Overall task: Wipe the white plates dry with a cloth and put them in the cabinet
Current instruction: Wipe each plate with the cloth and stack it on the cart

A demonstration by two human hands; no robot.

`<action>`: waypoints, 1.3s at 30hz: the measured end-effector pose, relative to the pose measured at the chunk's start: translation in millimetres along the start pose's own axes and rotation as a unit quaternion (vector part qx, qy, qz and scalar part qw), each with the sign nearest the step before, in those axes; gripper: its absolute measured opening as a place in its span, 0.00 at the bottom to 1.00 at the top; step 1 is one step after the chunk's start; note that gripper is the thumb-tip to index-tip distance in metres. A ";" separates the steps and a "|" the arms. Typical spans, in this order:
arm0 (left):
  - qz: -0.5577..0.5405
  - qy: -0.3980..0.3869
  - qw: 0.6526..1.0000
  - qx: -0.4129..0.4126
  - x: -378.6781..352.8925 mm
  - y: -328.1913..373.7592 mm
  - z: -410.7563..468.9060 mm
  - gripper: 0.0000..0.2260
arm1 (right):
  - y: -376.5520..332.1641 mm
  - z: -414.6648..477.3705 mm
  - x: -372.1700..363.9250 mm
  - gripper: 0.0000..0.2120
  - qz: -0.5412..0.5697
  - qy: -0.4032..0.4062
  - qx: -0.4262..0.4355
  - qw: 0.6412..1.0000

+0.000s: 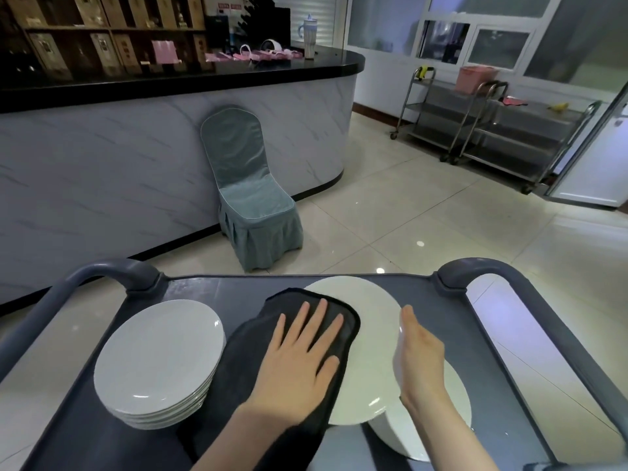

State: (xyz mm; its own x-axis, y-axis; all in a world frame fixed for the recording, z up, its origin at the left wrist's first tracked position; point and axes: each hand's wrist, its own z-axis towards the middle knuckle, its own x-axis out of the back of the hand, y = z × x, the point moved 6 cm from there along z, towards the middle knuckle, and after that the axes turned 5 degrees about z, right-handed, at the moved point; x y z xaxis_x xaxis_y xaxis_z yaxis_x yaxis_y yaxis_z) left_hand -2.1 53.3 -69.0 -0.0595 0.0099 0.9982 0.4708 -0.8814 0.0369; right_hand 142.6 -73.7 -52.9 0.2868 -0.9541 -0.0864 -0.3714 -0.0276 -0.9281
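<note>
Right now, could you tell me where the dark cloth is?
In the head view the dark cloth lies on the cart, over a white plate's left part, under the left hand, right of the plate stack.

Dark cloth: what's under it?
The left part of a white plate, held at its rim by the right hand. The left hand presses on the cloth. Covered plate surface is hidden.

Cart (210, 290) w/ plate stack (159, 362), cloth (238, 368), plates (370, 321)

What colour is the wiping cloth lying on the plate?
Dark grey, almost black; the cloth shows best in the head view.
</note>
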 end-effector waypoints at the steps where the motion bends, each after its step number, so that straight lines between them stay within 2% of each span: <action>1: 0.002 -0.005 1.000 -0.014 -1.6 5.1 -8.2 0.26 | -3.0 2.7 3.6 0.21 0.005 0.013 -0.004 1.000; 5: -0.006 -0.011 0.998 -0.069 -6.6 37.6 -32.1 0.26 | -3.9 8.1 9.7 0.20 0.018 0.025 -0.002 1.000; 8: 0.008 0.016 0.997 -0.080 -2.2 52.9 -20.1 0.26 | 7.0 2.3 -0.9 0.25 0.027 -0.006 0.016 0.999; 10: -0.005 0.025 0.997 -0.078 5.8 51.1 -5.5 0.25 | 17.5 -4.0 -11.4 0.24 0.048 -0.047 0.001 0.998; 12: -0.030 0.037 0.995 -0.084 11.3 41.7 11.9 0.25 | 21.7 -7.8 -15.1 0.26 0.034 -0.046 -0.001 0.998; 14: -0.042 0.068 0.994 -0.079 16.1 28.5 25.7 0.25 | 14.7 -9.6 -15.8 0.27 -0.003 -0.036 0.033 0.999; 16: -0.061 0.084 0.993 -0.063 20.5 13.9 34.3 0.26 | 2.6 -9.4 -19.1 0.27 -0.036 -0.078 0.090 0.992; 18: -0.071 0.096 0.992 -0.044 24.7 0.9 38.9 0.28 | -7.4 -10.6 -22.2 0.25 -0.079 -0.132 0.136 0.979; 20: -0.111 0.101 0.988 -0.024 30.0 -9.7 42.7 0.29 | -15.2 -12.2 -27.1 0.14 -0.136 -0.183 0.172 0.958; 21: -0.142 0.100 0.984 -0.024 34.4 -13.4 45.1 0.27 | -19.5 -13.7 -29.9 0.12 -0.168 -0.205 0.196 0.944; 25: -0.248 0.072 0.964 -0.066 52.5 -17.1 50.4 0.14 | -34.6 -17.5 -41.6 0.16 -0.252 -0.284 0.273 0.884; 27: -0.328 0.057 0.942 -0.047 53.8 -24.8 48.3 0.10 | -42.2 -18.4 -44.9 0.14 -0.282 -0.312 0.293 0.859; 29: -0.436 0.072 0.897 0.001 50.0 -34.7 41.3 0.07 | -53.8 -15.8 -41.0 0.09 -0.286 -0.315 0.301 0.854; 32: -0.545 0.142 0.816 0.132 31.4 -48.4 19.0 0.07 | -68.8 -9.1 -26.1 0.08 -0.210 -0.274 0.272 0.899; 34: -0.568 0.155 0.782 0.205 16.6 -50.8 5.7 0.07 | -65.8 -5.0 -16.7 0.07 -0.152 -0.224 0.234 0.934; 36: -0.551 0.150 0.790 0.224 16.7 -55.6 4.0 0.07 | -59.1 -7.2 -13.2 0.09 -0.134 -0.206 0.223 0.943; 39: -0.487 0.134 0.849 0.156 40.4 -59.3 15.4 0.07 | -59.9 -17.6 -23.9 0.09 -0.181 -0.263 0.247 0.915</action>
State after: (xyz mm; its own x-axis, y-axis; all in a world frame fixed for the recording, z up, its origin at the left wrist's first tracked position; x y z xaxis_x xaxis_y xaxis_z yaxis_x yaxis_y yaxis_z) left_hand -18.8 113.2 -30.2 -0.7325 0.5173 0.4424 0.2923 -0.3480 0.8908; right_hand 142.4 -54.4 11.2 0.7459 -0.6298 0.2166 0.2387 -0.0509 -0.9698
